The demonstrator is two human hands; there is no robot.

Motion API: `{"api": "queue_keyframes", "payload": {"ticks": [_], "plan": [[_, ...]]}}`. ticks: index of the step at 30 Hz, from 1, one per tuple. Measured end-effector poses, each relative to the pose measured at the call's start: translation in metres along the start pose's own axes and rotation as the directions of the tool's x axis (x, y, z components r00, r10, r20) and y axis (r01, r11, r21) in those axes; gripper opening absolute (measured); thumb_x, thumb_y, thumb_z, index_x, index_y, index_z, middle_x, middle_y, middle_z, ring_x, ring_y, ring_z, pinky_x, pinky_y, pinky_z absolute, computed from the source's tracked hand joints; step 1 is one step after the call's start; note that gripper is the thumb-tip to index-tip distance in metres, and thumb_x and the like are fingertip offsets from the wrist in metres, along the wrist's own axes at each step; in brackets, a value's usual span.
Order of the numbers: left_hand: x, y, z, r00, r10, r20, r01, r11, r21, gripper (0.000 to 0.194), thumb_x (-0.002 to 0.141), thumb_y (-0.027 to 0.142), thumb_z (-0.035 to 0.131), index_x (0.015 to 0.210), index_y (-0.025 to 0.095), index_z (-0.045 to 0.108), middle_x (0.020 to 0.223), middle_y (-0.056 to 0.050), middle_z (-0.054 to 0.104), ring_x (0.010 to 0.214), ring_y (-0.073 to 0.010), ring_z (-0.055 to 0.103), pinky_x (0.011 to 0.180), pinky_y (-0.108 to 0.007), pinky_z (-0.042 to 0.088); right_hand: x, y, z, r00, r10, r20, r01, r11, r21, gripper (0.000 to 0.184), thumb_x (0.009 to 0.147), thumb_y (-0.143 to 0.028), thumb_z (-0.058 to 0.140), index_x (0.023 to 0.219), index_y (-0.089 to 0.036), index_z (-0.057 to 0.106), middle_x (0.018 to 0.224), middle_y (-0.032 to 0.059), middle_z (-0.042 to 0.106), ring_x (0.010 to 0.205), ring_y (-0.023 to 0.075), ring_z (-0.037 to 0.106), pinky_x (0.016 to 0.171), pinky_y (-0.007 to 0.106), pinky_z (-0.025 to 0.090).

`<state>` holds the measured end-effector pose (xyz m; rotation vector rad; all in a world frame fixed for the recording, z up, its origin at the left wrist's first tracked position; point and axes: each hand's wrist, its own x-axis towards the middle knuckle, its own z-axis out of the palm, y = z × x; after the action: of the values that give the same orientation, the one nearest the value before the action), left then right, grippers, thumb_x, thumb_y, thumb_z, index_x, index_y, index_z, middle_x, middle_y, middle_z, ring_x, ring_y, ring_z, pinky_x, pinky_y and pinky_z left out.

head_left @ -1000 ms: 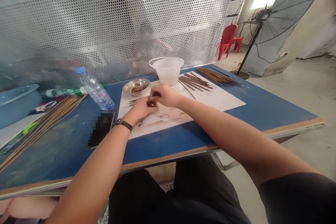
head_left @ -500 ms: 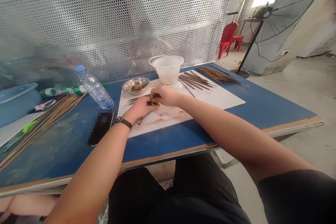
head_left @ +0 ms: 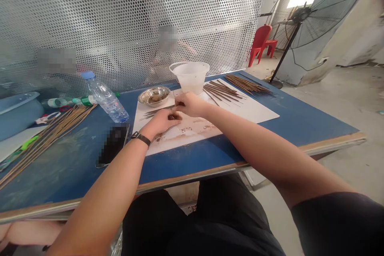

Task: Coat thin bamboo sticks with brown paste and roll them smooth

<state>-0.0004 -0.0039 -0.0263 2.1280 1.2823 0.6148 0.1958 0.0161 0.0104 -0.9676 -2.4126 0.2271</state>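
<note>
Over a white board smeared with brown crumbs, my two hands work close together. My left hand is closed, its fingers and thumb curled round a dark brown, paste-like lump. My right hand is pinched just above and to the right; a thin stick seems to poke up from its fingers, whose tips are partly hidden. Bare thin sticks lie beside my left hand. Behind stand a metal bowl with brown matter in it and a translucent white bucket.
Brown-coated sticks lie on the board's right, with another bundle beyond. At left are a water bottle, a phone, long thin sticks and a blue basin. A perforated metal screen borders the blue table's far side.
My right hand has shifted slightly up and away from my left hand, leaving more of the left hand's grip showing. The view has shifted a little.
</note>
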Motion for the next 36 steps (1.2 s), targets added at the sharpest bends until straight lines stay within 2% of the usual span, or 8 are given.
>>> {"api": "queue_keyframes", "payload": {"ticks": [6, 9, 13, 17, 20, 24, 31, 36], "plan": [[0.001, -0.003, 0.000, 0.999, -0.037, -0.035, 0.038, 0.999, 0.008, 0.029, 0.078, 0.042, 0.077, 0.094, 0.018, 0.073, 0.098, -0.008, 0.079, 0.093, -0.0308, 0.071, 0.083, -0.041, 0.051, 0.000, 0.002, 0.012, 0.993, 0.014, 0.118, -0.008, 0.998, -0.054, 0.022, 0.092, -0.022, 0.069, 0.071, -0.017, 0.067, 0.070, 0.0022, 0.066, 0.067, 0.0153, 0.049, 0.065, 0.030, 0.030], [0.001, -0.002, -0.001, 1.000, -0.018, -0.022, 0.017, 1.000, -0.013, 0.029, 0.079, 0.043, 0.076, 0.093, 0.018, 0.071, 0.097, -0.007, 0.078, 0.093, -0.0300, 0.071, 0.082, -0.040, 0.051, -0.002, 0.003, 0.013, 0.992, 0.006, 0.124, -0.003, 1.000, -0.025, 0.020, 0.092, -0.025, 0.070, 0.073, -0.017, 0.068, 0.071, 0.0014, 0.066, 0.067, 0.0148, 0.050, 0.065, 0.030, 0.030], [-0.001, 0.004, -0.004, 0.999, 0.034, -0.006, -0.034, 0.999, -0.041, 0.026, 0.080, 0.039, 0.076, 0.096, 0.019, 0.073, 0.097, -0.007, 0.079, 0.093, -0.0280, 0.071, 0.085, -0.040, 0.052, -0.003, 0.004, 0.010, 0.999, -0.029, 0.032, 0.029, 0.999, 0.017, 0.025, 0.094, -0.030, 0.067, 0.073, -0.017, 0.064, 0.073, 0.0022, 0.065, 0.069, 0.0152, 0.050, 0.065, 0.030, 0.029], [0.000, 0.006, -0.005, 0.998, 0.054, 0.010, -0.053, 0.995, -0.083, 0.023, 0.078, 0.035, 0.076, 0.095, 0.019, 0.073, 0.100, -0.009, 0.078, 0.094, -0.0275, 0.071, 0.089, -0.042, 0.053, -0.002, 0.002, 0.008, 0.992, -0.074, -0.105, 0.075, 0.997, 0.008, 0.028, 0.092, -0.019, 0.060, 0.066, -0.020, 0.050, 0.068, 0.0007, 0.057, 0.067, 0.0146, 0.045, 0.063, 0.030, 0.028], [0.001, 0.004, -0.005, 1.000, 0.029, -0.010, -0.030, 0.997, -0.064, 0.025, 0.079, 0.039, 0.074, 0.095, 0.019, 0.072, 0.100, -0.009, 0.078, 0.094, -0.0283, 0.070, 0.087, -0.043, 0.052, -0.002, 0.001, 0.007, 0.981, -0.123, -0.151, 0.129, 0.991, 0.031, 0.036, 0.092, -0.019, 0.058, 0.063, -0.023, 0.037, 0.064, -0.0007, 0.050, 0.065, 0.0141, 0.042, 0.062, 0.031, 0.027], [0.001, 0.002, -0.008, 1.000, 0.015, -0.016, -0.016, 0.995, -0.094, 0.032, 0.082, 0.045, 0.074, 0.100, 0.019, 0.070, 0.103, -0.009, 0.076, 0.097, -0.0289, 0.070, 0.086, -0.043, 0.052, -0.003, 0.000, 0.006, 0.961, -0.125, -0.248, 0.152, 0.984, 0.093, 0.042, 0.096, -0.025, 0.055, 0.062, -0.025, 0.029, 0.061, -0.0021, 0.043, 0.063, 0.0137, 0.038, 0.062, 0.031, 0.027], [0.000, 0.001, -0.009, 0.999, 0.037, 0.018, -0.035, 0.992, -0.122, 0.032, 0.082, 0.043, 0.076, 0.102, 0.019, 0.070, 0.105, -0.009, 0.075, 0.099, -0.0288, 0.069, 0.090, -0.044, 0.051, -0.003, 0.002, 0.005, 0.978, -0.092, -0.186, 0.119, 0.983, 0.141, 0.043, 0.093, -0.024, 0.058, 0.058, -0.023, 0.033, 0.057, -0.0036, 0.041, 0.061, 0.0128, 0.038, 0.062, 0.031, 0.027], [0.001, -0.003, -0.009, 0.998, 0.059, 0.027, -0.054, 0.984, -0.168, 0.033, 0.084, 0.043, 0.075, 0.108, 0.020, 0.068, 0.107, -0.008, 0.075, 0.102, -0.0276, 0.070, 0.091, -0.043, 0.051, -0.003, 0.003, 0.009, 0.986, -0.076, -0.152, 0.096, 0.986, 0.135, 0.041, 0.094, -0.026, 0.059, 0.059, -0.022, 0.038, 0.059, -0.0026, 0.047, 0.062, 0.0129, 0.040, 0.061, 0.031, 0.027]]}}
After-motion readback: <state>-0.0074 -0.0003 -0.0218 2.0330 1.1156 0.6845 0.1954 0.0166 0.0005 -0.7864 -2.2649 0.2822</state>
